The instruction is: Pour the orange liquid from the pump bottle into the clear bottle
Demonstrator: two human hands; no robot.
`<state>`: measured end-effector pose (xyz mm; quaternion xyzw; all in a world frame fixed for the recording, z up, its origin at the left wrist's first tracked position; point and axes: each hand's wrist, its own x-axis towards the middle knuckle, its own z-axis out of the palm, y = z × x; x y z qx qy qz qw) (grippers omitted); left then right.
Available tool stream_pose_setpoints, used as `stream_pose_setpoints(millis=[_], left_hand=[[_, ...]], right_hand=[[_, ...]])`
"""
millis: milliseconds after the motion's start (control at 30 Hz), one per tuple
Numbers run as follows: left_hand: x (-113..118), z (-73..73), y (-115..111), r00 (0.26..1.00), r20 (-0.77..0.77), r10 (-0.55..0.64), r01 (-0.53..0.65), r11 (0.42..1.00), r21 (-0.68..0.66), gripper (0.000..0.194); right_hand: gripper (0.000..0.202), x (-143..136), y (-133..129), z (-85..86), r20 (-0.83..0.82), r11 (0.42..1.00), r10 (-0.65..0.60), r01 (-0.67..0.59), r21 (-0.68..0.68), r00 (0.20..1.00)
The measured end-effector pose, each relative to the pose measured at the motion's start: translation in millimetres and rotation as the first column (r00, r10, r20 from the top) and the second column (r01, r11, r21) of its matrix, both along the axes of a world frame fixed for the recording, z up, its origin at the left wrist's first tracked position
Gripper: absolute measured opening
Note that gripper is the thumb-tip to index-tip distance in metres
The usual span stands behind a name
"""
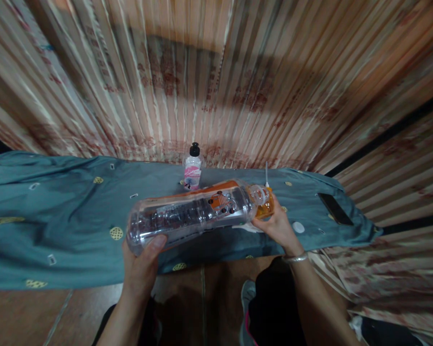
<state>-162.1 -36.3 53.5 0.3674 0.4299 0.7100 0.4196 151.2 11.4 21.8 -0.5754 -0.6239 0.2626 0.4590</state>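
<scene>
My left hand is wrapped round the base end of a large clear plastic bottle, which lies almost level above the cloth with its neck to the right. An orange label with a dark drawing shows on its side. My right hand is closed at the neck end, its thumb and fingers around a small see-through amber container just below the bottle's mouth. How far that container touches the neck I cannot tell. Behind the big bottle a small bottle with a black cap and pink label stands upright.
A teal cloth with yellow prints covers the long low surface. On its right lie a dark phone and a white round disc. A thin white stick rises behind the amber container. A pleated patterned curtain hangs behind.
</scene>
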Motion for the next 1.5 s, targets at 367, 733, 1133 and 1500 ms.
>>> stream_pose_setpoints(millis=[367,733,1133,1500], left_hand=[[-0.1,1.1,-0.2,1.0,0.005,-0.005,0.005,1.0,0.025,0.057],[-0.4,-1.0,0.3,0.999,0.03,0.026,-0.027,0.999,0.019,0.059],[-1.3,-2.4,0.9,0.999,0.044,0.013,-0.014,1.0,0.028,0.056],[-2.3,-1.7,2.4,0.999,0.01,0.039,-0.039,0.999,0.002,0.064]], right_hand=[[0.091,-0.3,0.0,-0.8,-0.011,1.0,-0.001,0.001,-0.009,1.0],[0.09,0.7,0.4,-0.6,0.003,1.0,-0.002,0.002,-0.002,1.0],[0.089,-2.4,-1.3,3.7,-0.019,1.0,0.006,-0.006,-0.01,1.0],[0.09,-1.3,0.2,-0.1,-0.026,1.0,0.025,-0.024,0.017,0.999]])
